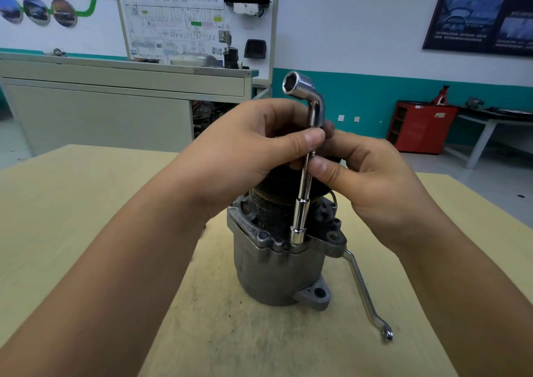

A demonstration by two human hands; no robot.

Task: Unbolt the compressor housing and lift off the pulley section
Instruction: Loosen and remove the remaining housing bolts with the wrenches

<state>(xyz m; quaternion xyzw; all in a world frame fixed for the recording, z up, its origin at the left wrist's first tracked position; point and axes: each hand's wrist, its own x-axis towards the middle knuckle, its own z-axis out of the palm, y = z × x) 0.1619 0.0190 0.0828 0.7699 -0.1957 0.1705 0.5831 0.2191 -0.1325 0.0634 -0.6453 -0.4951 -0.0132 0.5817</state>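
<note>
A grey metal compressor (pixel 277 273) stands upright on the wooden table (pixel 86 203), its dark pulley section (pixel 277 186) on top and mostly hidden behind my hands. A chrome L-shaped socket wrench (pixel 302 198) stands nearly vertical, its lower socket seated on a bolt at the housing's top flange (pixel 311 247). My left hand (pixel 248 149) pinches the wrench shaft near its bend. Slightly lower on the shaft, the fingers of my right hand (pixel 372 180) grip it from the right.
A chrome offset ring spanner (pixel 366 293) lies on the table to the right of the compressor, its far end tucked behind the housing. Beyond the table stand a grey cabinet (pixel 115 102), a wiring display board (pixel 196 22) and a red tool cabinet (pixel 418 126).
</note>
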